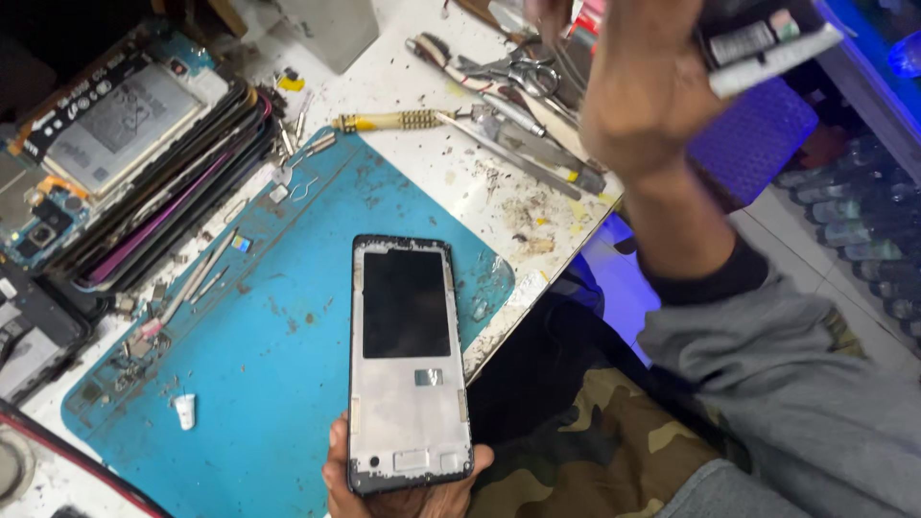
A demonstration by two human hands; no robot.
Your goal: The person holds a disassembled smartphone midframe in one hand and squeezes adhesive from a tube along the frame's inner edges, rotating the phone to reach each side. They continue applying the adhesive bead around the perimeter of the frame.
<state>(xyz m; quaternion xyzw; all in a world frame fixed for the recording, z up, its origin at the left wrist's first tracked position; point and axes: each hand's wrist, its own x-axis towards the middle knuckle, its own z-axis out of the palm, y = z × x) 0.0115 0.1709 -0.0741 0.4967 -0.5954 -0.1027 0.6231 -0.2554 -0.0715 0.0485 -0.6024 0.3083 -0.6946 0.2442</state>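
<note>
My left hand point(398, 484) grips the bottom end of an opened phone frame point(408, 360), its black and silver inner side facing up over the blue repair mat point(288, 336). My right hand point(643, 86) is raised at the top right, blurred, fingers closed near the tools at the back of the bench; whether it holds anything there I cannot tell. A dark device with a white edge point(767, 43) sits just right of that hand.
A stack of dismantled phones and batteries point(125, 153) fills the left side. Scissors point(523, 72), a yellow-handled screwdriver point(403, 120) and metal tools lie at the back. A small white cap point(184, 411) rests on the mat. My camouflage trousers point(595, 432) are below the bench edge.
</note>
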